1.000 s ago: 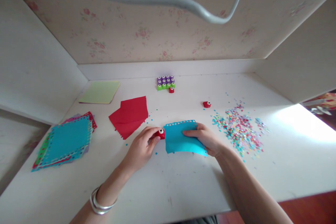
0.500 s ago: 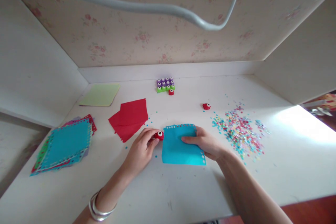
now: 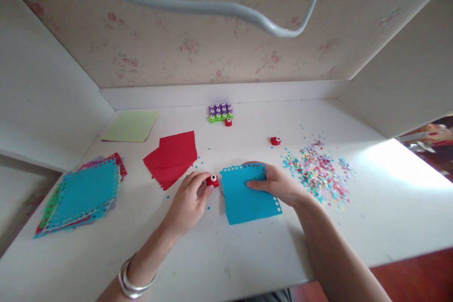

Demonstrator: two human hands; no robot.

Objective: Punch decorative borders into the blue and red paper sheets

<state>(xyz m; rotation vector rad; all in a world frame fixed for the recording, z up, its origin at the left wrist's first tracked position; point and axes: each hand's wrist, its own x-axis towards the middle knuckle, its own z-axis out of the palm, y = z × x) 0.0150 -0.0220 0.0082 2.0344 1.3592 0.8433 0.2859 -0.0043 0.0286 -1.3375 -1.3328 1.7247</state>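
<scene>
Between the thumb and fingers of my left hand (image 3: 187, 200) is a small red craft punch (image 3: 212, 180) with a white top. My right hand (image 3: 281, 184) pinches a blue sheet of paper (image 3: 249, 198), thumb on top and fingers behind. Small cut-out shapes run along the sheet's top edge and down its lower right side. The sheet's left edge is close beside the punch, with a narrow gap between them. A silver bangle is on my left wrist.
Red paper sheets (image 3: 173, 155) lie left of centre, punched colored sheets (image 3: 85, 196) far left, pale green sheets (image 3: 130, 126) behind. Purple and green punches (image 3: 221, 112) stand at the back with a red one (image 3: 228, 122). Another red punch (image 3: 275, 141) sits near a confetti heap (image 3: 323, 170).
The blue sheet has turned slightly and moved a little away from the red punch, opening a gap. My left hand keeps its hold on the punch. The whole view has shifted slightly.
</scene>
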